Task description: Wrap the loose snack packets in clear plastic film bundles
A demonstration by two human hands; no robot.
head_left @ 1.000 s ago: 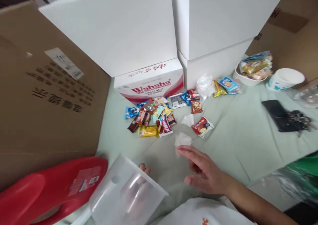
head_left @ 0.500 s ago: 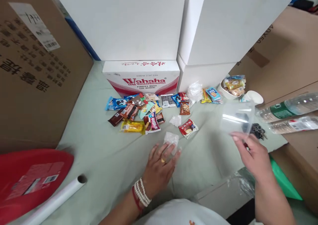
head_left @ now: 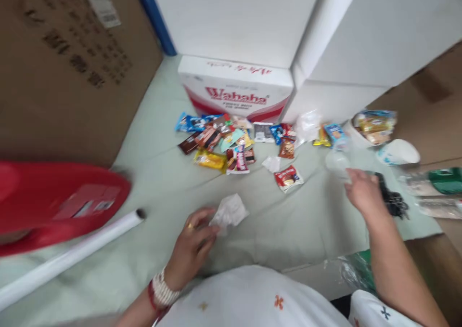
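My left hand (head_left: 193,242), wearing a ring and bracelets, pinches a crumpled, whitish see-through plastic wrapper (head_left: 231,210) above the green cloth. On the right, my right hand (head_left: 364,192) has its fingertips at a clear plastic cup (head_left: 337,162), blurred, at or near the cloth. Just left of that cup lie a red snack packet (head_left: 288,178) and a smaller crumpled plastic piece (head_left: 272,163). A pile of wrapped snacks, with a yellow packet (head_left: 209,160) at its front, spreads before the Wahaha carton (head_left: 236,96). Black keys (head_left: 395,202) lie beside my right hand.
A white bowl of snacks (head_left: 355,134) and a paper cup (head_left: 399,152) stand at the right, near plastic bottles (head_left: 445,180). At left are a large brown carton (head_left: 79,100), a red plastic object (head_left: 43,206) and a white tube (head_left: 72,259). White boxes rise behind.
The view has shifted. My left hand has drawn the wrapper leftward across the cloth and now pinches it. My right hand has brought the clear cup lower.
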